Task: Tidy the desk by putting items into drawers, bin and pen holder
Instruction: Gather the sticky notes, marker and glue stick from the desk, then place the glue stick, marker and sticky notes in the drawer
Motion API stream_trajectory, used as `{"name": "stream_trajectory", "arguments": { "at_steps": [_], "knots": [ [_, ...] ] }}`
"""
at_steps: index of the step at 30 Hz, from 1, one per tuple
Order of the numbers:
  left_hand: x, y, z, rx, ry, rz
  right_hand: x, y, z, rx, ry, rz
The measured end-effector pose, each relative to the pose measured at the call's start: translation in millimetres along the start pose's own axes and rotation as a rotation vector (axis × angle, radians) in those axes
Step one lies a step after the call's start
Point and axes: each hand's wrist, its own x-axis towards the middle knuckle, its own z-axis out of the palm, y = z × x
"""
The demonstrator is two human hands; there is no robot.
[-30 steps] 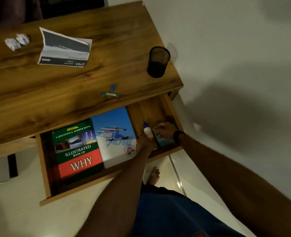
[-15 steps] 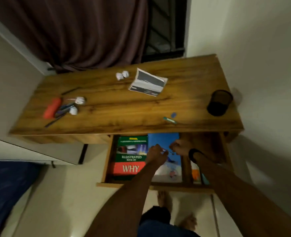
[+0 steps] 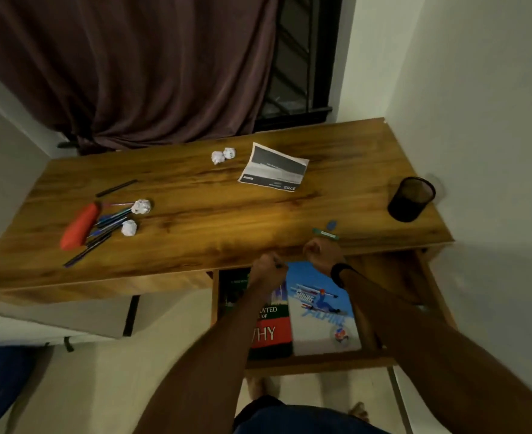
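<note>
The desk (image 3: 196,214) is still lying cluttered: at nine o'clock a red pouch (image 3: 80,225), loose pens (image 3: 102,233) and paper balls (image 3: 141,206) are waiting. At six o'clock the left hand (image 3: 268,269) is curling, seemingly around something thin, beside the right hand (image 3: 321,255), fingers curled, grip unclear, above the open drawer (image 3: 318,361). At three o'clock the pen holder (image 3: 411,198) is standing ready, likely for the green marker (image 3: 325,234).

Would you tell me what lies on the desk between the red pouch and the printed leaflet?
In the head view, between the red pouch and the leaflet lie pens, two crumpled paper balls near the pouch, then bare desk.
</note>
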Motion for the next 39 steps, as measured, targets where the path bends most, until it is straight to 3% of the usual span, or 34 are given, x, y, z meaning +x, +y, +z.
{"name": "stream_trajectory", "arguments": {
  "at_steps": [8,15,22,29,32,39],
  "knots": [
    [49,-15,-22,0.042,-0.081,0.11,14,16,-6,-0.212,0.344,0.161],
    [63,-11,-10,0.004,-0.058,0.141,38,29,-17,-0.276,0.236,0.186],
    [80,13,9,0.034,0.021,0.125,50,55,-19,-0.295,0.257,0.104],
    [102,74,61,0.127,0.057,0.198,18,100,-48,0.444,0.496,0.267],
    [106,99,86,0.162,0.072,0.249,-5,127,-60,0.843,0.446,0.31],
    [106,124,114,0.298,0.091,0.257,-34,179,-83,0.708,0.161,0.421]
  ]
}}
